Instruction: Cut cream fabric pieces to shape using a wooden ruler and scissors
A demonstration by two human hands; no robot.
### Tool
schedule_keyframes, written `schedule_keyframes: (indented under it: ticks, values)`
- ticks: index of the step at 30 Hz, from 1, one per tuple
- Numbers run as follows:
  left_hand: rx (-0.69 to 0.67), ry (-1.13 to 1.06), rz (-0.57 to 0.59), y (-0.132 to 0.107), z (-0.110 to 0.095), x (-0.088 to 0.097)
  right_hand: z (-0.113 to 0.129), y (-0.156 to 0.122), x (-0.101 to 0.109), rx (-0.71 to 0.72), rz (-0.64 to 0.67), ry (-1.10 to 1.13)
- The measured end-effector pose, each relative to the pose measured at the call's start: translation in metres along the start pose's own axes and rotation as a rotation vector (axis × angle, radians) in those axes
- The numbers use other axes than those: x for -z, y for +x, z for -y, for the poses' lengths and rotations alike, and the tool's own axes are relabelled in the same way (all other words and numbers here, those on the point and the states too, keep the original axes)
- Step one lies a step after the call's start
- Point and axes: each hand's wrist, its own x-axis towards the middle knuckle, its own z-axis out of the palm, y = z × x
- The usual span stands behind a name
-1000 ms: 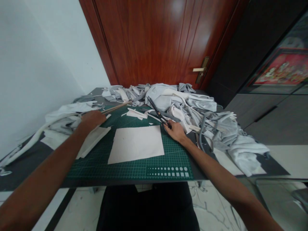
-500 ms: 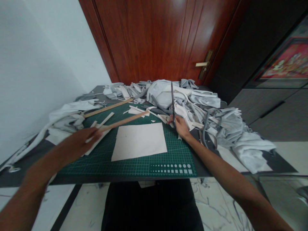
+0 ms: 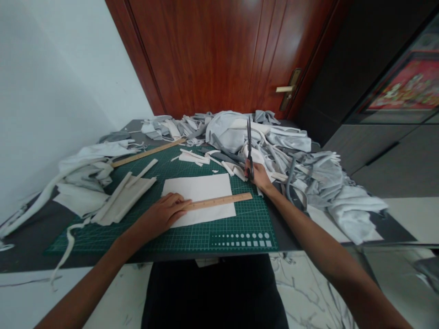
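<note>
My left hand (image 3: 164, 211) lies flat on the near left of a white fabric sheet (image 3: 202, 194), its fingers pressing the end of a wooden ruler (image 3: 219, 201) laid across the sheet. Both rest on a green cutting mat (image 3: 250, 242). My right hand (image 3: 259, 177) grips black-handled scissors (image 3: 249, 153), which stand upright with their blades pointing away from me. That hand is beyond the sheet's right corner, beside a heap of pale grey fabric scraps (image 3: 264, 141). A folded stack of cream strips (image 3: 123, 201) lies left of the sheet.
A second, longer wooden ruler (image 3: 147, 153) lies along the mat's far left edge, with small offcuts nearby. A white wall (image 3: 68, 91) closes the left side and a red-brown door (image 3: 212, 55) stands behind the table. Dark cabinets (image 3: 373, 160) stand to the right.
My left hand has moved right and laid the ruler across the white sheet. The stack of strips it covered now shows. My right hand still holds the scissors upright.
</note>
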Motion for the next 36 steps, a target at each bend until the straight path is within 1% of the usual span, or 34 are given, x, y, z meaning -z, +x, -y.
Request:
schedule_keyframes:
  ticks: [3,4,7,9,12,17,21,26,29,31,32,33,34,35,36]
  values:
    - [-0.013,-0.045,-0.008,-0.003,0.001,0.0,0.006,-0.004,0.006,0.071,0.011,-0.091]
    - [-0.014,-0.059,-0.004,-0.003,0.001,0.0,0.008,-0.006,0.007,0.106,0.012,-0.155]
    - [-0.002,-0.107,0.015,-0.004,0.001,0.001,0.018,-0.013,0.008,0.24,0.052,-0.47]
    - [0.002,-0.142,0.033,-0.005,0.0,0.001,0.023,-0.018,0.005,0.294,0.105,-0.663]
    - [-0.006,-0.17,0.057,-0.006,-0.002,0.001,0.029,-0.023,-0.002,0.282,0.152,-0.788]
    - [-0.001,-0.172,0.03,-0.008,-0.001,-0.002,0.032,-0.025,-0.005,0.232,0.15,-0.895]
    - [0.009,-0.164,0.006,-0.009,-0.002,-0.005,0.033,-0.024,-0.001,0.202,0.14,-0.923]
    - [-0.008,-0.165,0.001,-0.011,-0.002,-0.006,0.034,-0.023,0.004,0.297,0.146,-0.941]
    - [-0.011,-0.154,0.008,-0.018,0.003,-0.005,0.036,-0.024,0.006,0.324,0.133,-0.948]
    - [0.025,-0.131,-0.006,-0.027,0.01,-0.003,0.039,-0.024,0.008,0.403,0.096,-0.885]
    - [0.051,-0.124,-0.02,-0.032,0.014,-0.002,0.041,-0.025,0.01,0.476,0.095,-0.822]
    - [0.077,-0.121,-0.037,-0.038,0.019,-0.001,0.042,-0.026,0.011,0.562,0.125,-0.737]
    - [0.099,-0.123,-0.048,-0.043,0.023,0.0,0.043,-0.027,0.012,0.647,0.193,-0.633]
    - [0.115,-0.127,-0.055,-0.049,0.027,0.001,0.044,-0.028,0.012,0.714,0.295,-0.527]
    - [0.126,-0.133,-0.058,-0.053,0.031,0.003,0.045,-0.03,0.011,0.752,0.416,-0.433]
